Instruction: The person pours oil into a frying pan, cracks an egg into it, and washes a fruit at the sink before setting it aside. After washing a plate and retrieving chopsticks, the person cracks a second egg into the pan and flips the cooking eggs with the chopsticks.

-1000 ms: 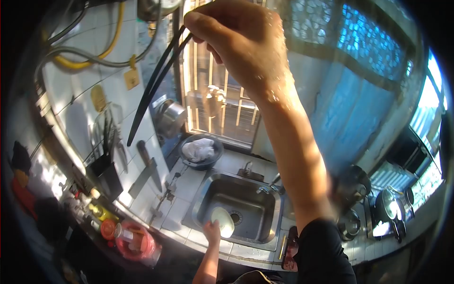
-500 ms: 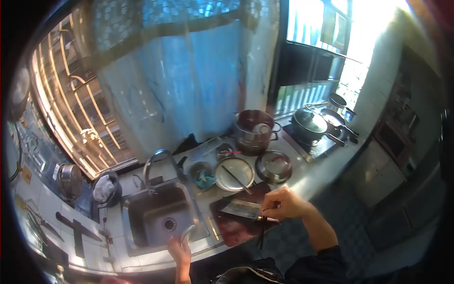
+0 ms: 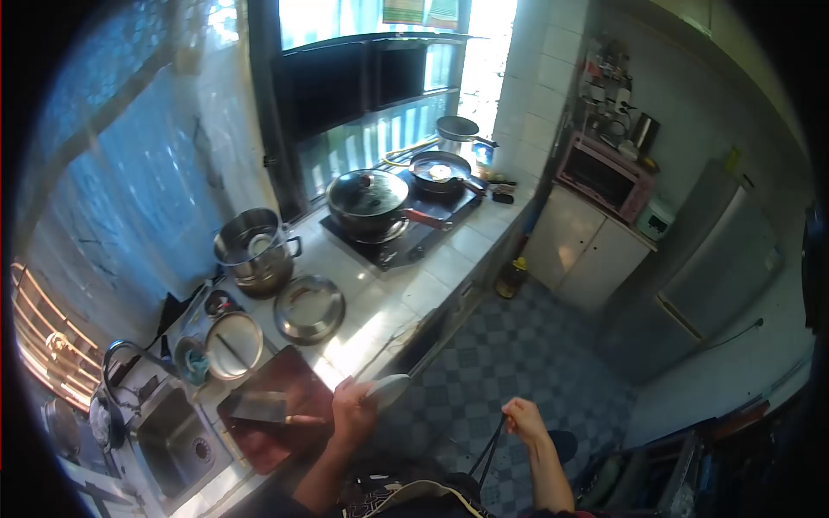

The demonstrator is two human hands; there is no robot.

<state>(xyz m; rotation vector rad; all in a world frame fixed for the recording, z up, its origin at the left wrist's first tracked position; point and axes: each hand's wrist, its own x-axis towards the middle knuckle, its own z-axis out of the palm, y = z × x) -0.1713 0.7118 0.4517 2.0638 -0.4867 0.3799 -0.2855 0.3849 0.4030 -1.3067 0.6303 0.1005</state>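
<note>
Dish (image 3: 390, 390) moved from sink (image 3: 174, 440) past board (image 3: 296, 371), left hand (image 3: 352, 413) closed on it, right hand (image 3: 523, 423) pinching dark sticks (image 3: 492, 445)

Dressed in dark, nearly black clothing (image 3: 367, 499) low in view, marked with fine pale angular lines and crossed by a long, curved strip of cream-yellow trim (image 3: 423, 485), too blurred to tell whether zip or piping, and bare at left hand (image 3: 352, 414), right hand (image 3: 525, 421) and forearms (image 3: 551, 479).

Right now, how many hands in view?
2: left hand low centre, holding a white dish; right hand to its right, pinching black sticks. None seem hidden.
</note>
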